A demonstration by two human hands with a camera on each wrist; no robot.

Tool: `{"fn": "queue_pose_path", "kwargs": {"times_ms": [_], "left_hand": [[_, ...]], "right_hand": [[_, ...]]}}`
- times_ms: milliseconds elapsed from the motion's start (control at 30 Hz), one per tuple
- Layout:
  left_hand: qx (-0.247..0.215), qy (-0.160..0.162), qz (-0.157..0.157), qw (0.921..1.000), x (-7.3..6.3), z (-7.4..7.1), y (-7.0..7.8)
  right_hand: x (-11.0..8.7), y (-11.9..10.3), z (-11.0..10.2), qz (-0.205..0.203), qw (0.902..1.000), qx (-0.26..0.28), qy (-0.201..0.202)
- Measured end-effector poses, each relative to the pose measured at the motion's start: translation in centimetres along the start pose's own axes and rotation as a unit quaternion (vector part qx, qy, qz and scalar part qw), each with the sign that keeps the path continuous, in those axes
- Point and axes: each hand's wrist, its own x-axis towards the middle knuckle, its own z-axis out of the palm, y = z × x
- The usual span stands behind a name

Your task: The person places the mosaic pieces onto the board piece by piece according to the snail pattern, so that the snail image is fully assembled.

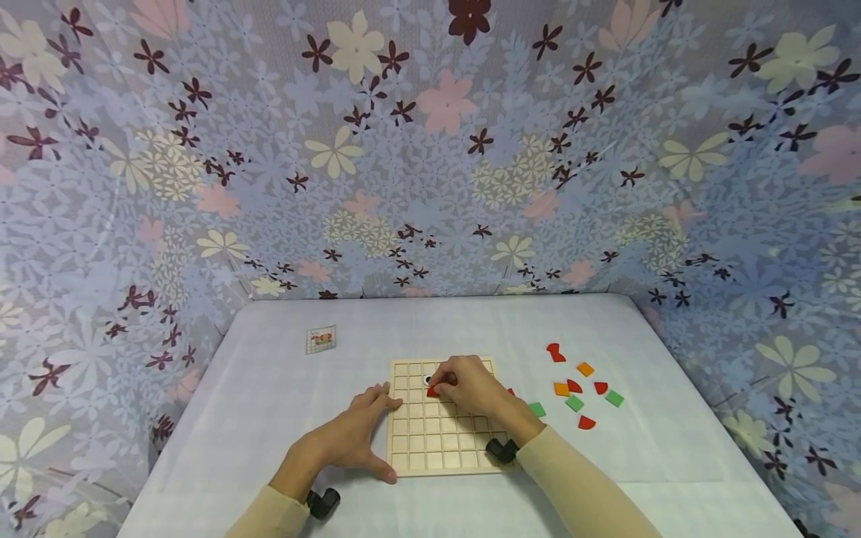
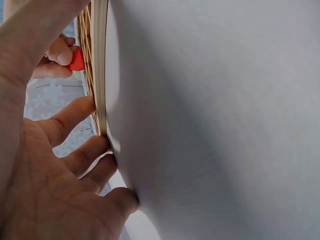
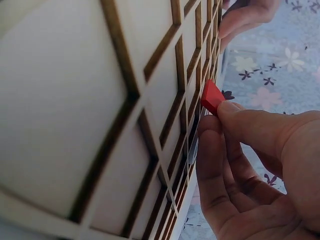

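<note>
A wooden grid board [image 1: 417, 444] with square recesses lies flat on the table. Between thumb and fingertips, my right hand [image 1: 467, 385] pinches a small red tile [image 3: 212, 96] over the board's upper part. A white tile with a black dot [image 1: 427, 379] sits in a recess beside these fingertips, partly covered by them. Along the board's left edge spreads my left hand [image 1: 353, 433], thumb near the lower corner and fingers touching the side. In the left wrist view, those fingers [image 2: 75, 117] rest against the board's edge. My right hand and forearm hide part of the grid.
Right of the board lie loose red [image 1: 587, 423], orange [image 1: 585, 369] and green [image 1: 614, 398] tiles. One green tile [image 1: 537, 409] lies close to my right forearm. A small picture card [image 1: 321, 339] lies at the back left. Floral fabric [image 1: 430, 187] rises behind the table.
</note>
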Motion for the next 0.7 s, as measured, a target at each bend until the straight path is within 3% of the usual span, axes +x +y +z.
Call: {"fn": "queue_pose_path", "kwargs": {"times_ms": [700], "left_hand": [[-0.004, 0.004, 0.0, 1.0, -0.06, 0.53, -0.02]], "right_hand": [[-0.01, 0.15, 0.17, -0.016, 0.9998, -0.011, -0.012]]}}
